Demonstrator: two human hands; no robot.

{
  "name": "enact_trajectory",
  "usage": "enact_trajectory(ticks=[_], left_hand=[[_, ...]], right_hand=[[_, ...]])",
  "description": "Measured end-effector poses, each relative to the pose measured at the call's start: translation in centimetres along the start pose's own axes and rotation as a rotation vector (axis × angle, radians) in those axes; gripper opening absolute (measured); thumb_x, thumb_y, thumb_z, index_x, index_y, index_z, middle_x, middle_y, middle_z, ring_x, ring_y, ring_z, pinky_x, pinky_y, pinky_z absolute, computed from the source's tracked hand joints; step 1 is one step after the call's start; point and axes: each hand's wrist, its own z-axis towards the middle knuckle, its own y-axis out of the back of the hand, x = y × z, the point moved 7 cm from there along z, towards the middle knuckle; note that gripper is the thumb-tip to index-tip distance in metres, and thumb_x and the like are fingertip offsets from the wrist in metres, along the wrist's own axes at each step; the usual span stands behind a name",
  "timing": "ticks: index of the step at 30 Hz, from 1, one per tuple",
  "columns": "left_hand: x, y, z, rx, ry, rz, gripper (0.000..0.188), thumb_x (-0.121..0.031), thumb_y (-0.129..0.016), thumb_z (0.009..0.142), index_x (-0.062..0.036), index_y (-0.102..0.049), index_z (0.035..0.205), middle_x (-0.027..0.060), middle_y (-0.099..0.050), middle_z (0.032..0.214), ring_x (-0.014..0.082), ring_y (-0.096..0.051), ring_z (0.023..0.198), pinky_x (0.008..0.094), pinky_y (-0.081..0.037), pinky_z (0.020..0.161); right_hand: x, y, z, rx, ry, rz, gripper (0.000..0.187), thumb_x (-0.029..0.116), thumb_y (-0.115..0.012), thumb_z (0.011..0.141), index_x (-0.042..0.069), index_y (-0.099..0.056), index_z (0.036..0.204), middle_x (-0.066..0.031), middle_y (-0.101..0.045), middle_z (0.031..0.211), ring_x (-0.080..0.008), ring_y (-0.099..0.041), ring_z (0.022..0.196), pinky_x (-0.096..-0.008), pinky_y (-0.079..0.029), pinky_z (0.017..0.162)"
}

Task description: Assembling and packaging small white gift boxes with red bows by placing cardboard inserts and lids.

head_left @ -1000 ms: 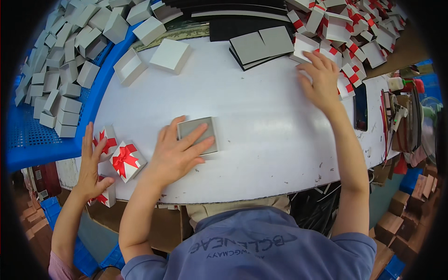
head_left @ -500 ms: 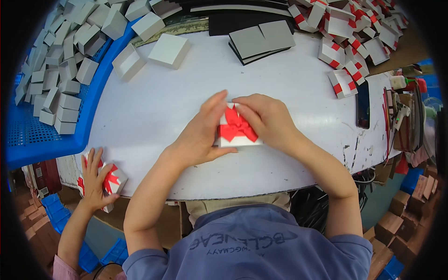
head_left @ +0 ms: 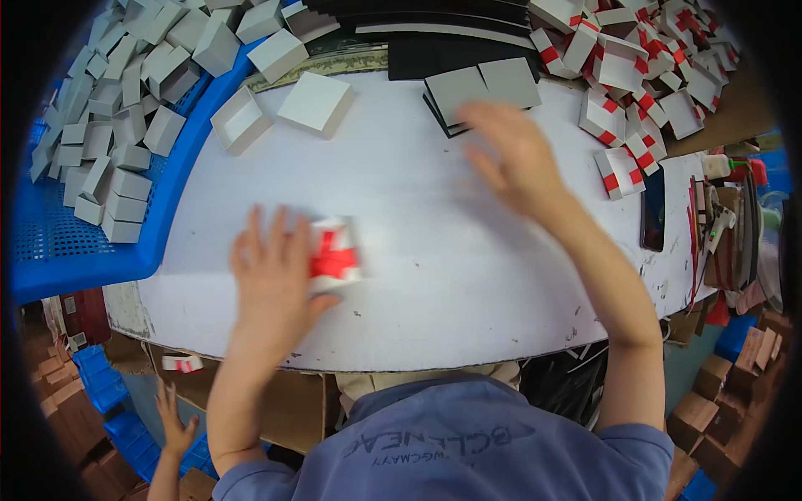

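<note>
A small white box with a red ribbon bow [head_left: 336, 255] sits left of the middle of the white table [head_left: 434, 309], blurred by motion. My left hand [head_left: 280, 271] lies along the box's left side, its fingers stretched and spread, the thumb by the near edge. It touches or nearly touches the box without closing round it. My right hand [head_left: 514, 159], also blurred, is in the air with parted fingers and holds nothing. Its fingertips overlap the near edge of the stacked grey cards [head_left: 480, 88].
A blue basket [head_left: 154, 225] heaped with plain white boxes stands left, with two loose ones [head_left: 316, 104] nearby. Red-ribboned boxes [head_left: 622, 63] pile up far right, above a phone [head_left: 653, 213]. Another person's hand [head_left: 174, 426] is at lower left, below a ribboned box [head_left: 182, 363].
The bowed box has moved left from between my hands, along with my left hand. My right hand has left it and risen toward the grey cards. The other person's hand has dropped away from the table.
</note>
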Motion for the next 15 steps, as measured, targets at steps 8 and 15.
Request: enact_trajectory(ticks=[8, 15], left_hand=[[1.1, 2.1, 12.9, -0.298, -0.244, 0.211, 0.079, 0.006, -0.067, 0.059, -0.0148, -0.041, 0.131, 0.0122, -0.039, 0.136, 0.0319, -0.038, 0.122, 0.0405, -0.033, 0.098], [0.8, 2.3, 12.0, -0.369, -0.267, -0.227, 0.081, -0.001, -0.071, 0.056, -0.0085, -0.036, 0.129, 0.015, -0.044, 0.121, 0.0295, -0.046, 0.107, 0.0351, -0.039, 0.089]], right_hand=[[-4.6, -2.0, 1.7, -0.017, -0.104, -0.058, 0.028, 0.001, -0.061, 0.074, 0.007, -0.065, 0.101, -0.0198, -0.05, 0.125, -0.0356, -0.051, 0.108, -0.0384, -0.045, 0.088], [-5.3, -0.8, 1.0, -0.009, -0.403, 0.308, 0.025, 0.001, -0.059, 0.077, 0.006, -0.065, 0.101, -0.0202, -0.055, 0.118, -0.0349, -0.056, 0.098, -0.0361, -0.046, 0.085]])
